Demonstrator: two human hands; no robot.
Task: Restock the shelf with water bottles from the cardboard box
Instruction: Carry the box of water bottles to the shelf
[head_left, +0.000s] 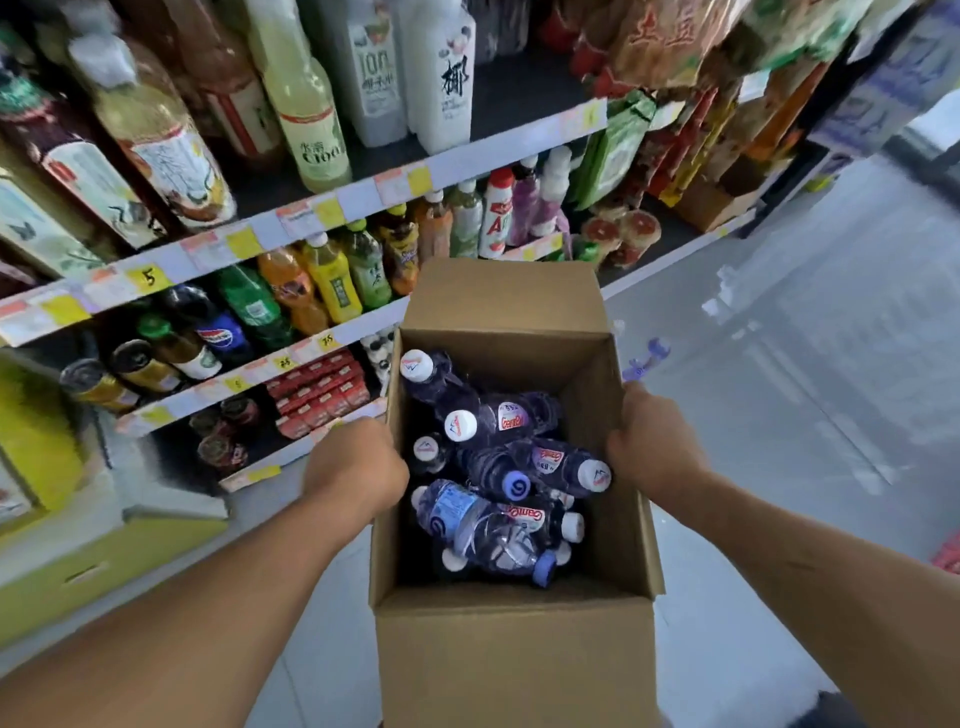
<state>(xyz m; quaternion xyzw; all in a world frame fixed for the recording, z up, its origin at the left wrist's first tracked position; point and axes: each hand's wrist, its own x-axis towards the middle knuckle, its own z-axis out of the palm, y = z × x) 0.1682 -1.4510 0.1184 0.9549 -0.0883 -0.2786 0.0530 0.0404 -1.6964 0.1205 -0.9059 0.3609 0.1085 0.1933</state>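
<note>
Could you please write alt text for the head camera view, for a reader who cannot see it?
A person's left hand and right hand grip opposite sides of an open cardboard box holding a jumble of water bottles. The box sits in front of store shelves stocked with drinks.

Open box (519, 649) top clear above jumbled bottles (488, 525) (flaps (504, 291) outward), packed shelves (358, 197) close on left
</note>
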